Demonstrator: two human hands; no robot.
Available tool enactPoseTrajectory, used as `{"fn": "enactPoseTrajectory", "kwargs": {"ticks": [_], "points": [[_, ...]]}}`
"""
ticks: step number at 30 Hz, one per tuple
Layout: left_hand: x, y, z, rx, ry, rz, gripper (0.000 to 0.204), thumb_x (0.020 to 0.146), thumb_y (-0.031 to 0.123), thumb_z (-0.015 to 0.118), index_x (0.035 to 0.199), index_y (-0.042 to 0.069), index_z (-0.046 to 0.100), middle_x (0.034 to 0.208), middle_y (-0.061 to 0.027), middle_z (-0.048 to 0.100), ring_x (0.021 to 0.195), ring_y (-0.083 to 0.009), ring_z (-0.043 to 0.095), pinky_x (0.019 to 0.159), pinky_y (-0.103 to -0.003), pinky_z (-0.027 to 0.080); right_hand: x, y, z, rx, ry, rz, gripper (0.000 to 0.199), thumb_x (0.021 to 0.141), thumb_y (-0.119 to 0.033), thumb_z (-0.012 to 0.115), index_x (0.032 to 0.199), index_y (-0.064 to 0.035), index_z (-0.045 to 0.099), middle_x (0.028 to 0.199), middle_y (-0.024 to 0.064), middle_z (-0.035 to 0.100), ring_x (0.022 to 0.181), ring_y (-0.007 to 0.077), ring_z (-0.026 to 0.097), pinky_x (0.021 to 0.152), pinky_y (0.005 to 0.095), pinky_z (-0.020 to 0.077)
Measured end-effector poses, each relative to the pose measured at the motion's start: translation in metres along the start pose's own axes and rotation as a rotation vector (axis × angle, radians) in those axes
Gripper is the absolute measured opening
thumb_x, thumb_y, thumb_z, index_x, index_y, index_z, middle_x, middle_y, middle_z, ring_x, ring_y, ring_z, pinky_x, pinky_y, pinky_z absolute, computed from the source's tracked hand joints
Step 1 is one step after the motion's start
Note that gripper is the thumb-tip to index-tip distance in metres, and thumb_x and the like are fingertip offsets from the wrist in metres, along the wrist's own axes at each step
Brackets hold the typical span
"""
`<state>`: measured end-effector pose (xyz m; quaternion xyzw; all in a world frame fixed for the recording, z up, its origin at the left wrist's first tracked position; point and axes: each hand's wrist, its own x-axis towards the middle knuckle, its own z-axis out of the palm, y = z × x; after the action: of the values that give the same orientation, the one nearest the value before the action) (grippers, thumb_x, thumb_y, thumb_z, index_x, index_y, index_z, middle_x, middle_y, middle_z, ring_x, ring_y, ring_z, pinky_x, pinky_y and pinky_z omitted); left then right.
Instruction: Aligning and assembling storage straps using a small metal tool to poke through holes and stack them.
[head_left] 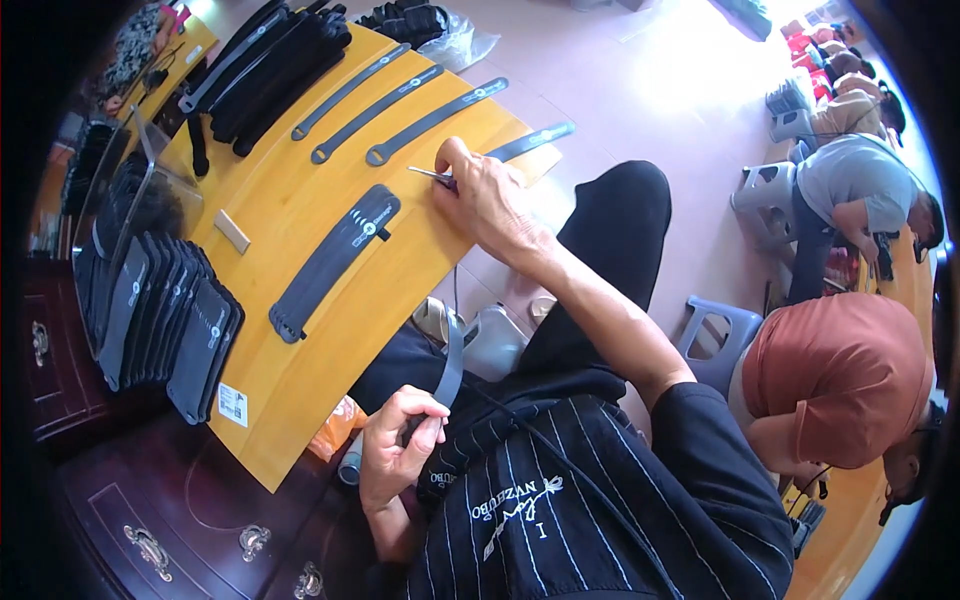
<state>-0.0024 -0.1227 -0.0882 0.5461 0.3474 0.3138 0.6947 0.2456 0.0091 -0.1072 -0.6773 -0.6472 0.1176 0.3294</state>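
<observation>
My left hand [400, 445] is closed in front of my shirt, pinching a dark grey strap [454, 360] that stands up from the fingers. Over the table's right edge, my right hand [485, 200] is closed around a small pointed metal tool [430, 175]; the fingers hide most of it, so its kind is unclear. Just beyond that hand lies a grey strap [535, 140], partly covered by it. Several similar straps with a loop at one end, such as this strap [440, 120], lie in a row. Nearer is a flat bundle of straps [340, 262].
The yellow wooden table [300, 400] carries stacked strap bundles [175, 325] at the left, a pile of black straps [275, 75] at the far side and a small wooden block [232, 230]. Dark drawers [130, 500] stand below left. Seated people [840, 380] are at the right.
</observation>
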Motion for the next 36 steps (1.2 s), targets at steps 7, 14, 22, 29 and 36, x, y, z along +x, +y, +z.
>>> {"fn": "enactPoseTrajectory", "kwargs": {"ticks": [7,14,22,29,36], "points": [[0.013,0.007,-0.002,0.146,-0.049,0.075,0.017,0.076,-0.008,0.056,0.09,0.001,0.059,0.078,-0.0088,0.061,0.064,-0.0146,0.058,0.06,-0.026,0.046,0.013,0.016,0.003,0.067,-0.119,0.049,0.035,0.078,-0.027,0.072,0.095,-0.0027,0.055,0.081,0.0147,0.067,0.075,0.0317,0.067,0.067,0.0399,0.0512],[0.041,0.029,-0.009,0.196,-0.093,0.151,0.022,0.07,-0.011,0.056,0.088,0.001,0.057,0.075,-0.0104,0.062,0.063,-0.0212,0.06,0.06,-0.029,0.048,0.009,-0.024,-0.036,0.268,-0.321,-0.042,0.033,0.079,-0.03,0.073,0.094,-0.0028,0.061,0.082,0.0133,0.067,0.076,0.0278,0.067,0.066,0.0333,0.0518],[0.046,0.044,-0.033,0.243,0.222,0.185,0.018,0.07,-0.008,0.056,0.084,0.002,0.062,0.069,-0.0105,0.061,0.056,-0.017,0.055,0.054,-0.026,0.042,0.002,-0.022,-0.059,0.593,-1.051,-0.128,0.027,0.08,-0.028,0.073,0.09,-0.0038,0.066,0.083,0.0112,0.066,0.082,0.0281,0.065,0.07,0.0371,0.0509],[0.025,0.028,-0.059,0.167,0.501,-0.128,0.018,0.085,-0.005,0.06,0.102,-0.002,0.054,0.083,-0.0082,0.063,0.064,-0.0084,0.058,0.061,-0.02,0.047,0.008,-0.007,-0.058,0.405,-0.839,-0.065,0.02,0.079,-0.018,0.076,0.084,-0.0017,0.065,0.073,0.0071,0.064,0.066,0.0171,0.062,0.061,0.0285,0.0458],[0.021,0.012,-0.068,-0.074,0.72,-0.212,0.017,0.087,-0.004,0.061,0.104,-0.004,0.057,0.088,-0.0138,0.067,0.069,-0.0176,0.068,0.064,-0.026,0.056,0.004,-0.009,-0.043,0.501,-0.794,0.196,0.013,0.085,-0.008,0.066,0.093,0.0019,0.067,0.072,0.0077,0.066,0.068,0.0143,0.064,0.065,0.0269,0.0493]]}}
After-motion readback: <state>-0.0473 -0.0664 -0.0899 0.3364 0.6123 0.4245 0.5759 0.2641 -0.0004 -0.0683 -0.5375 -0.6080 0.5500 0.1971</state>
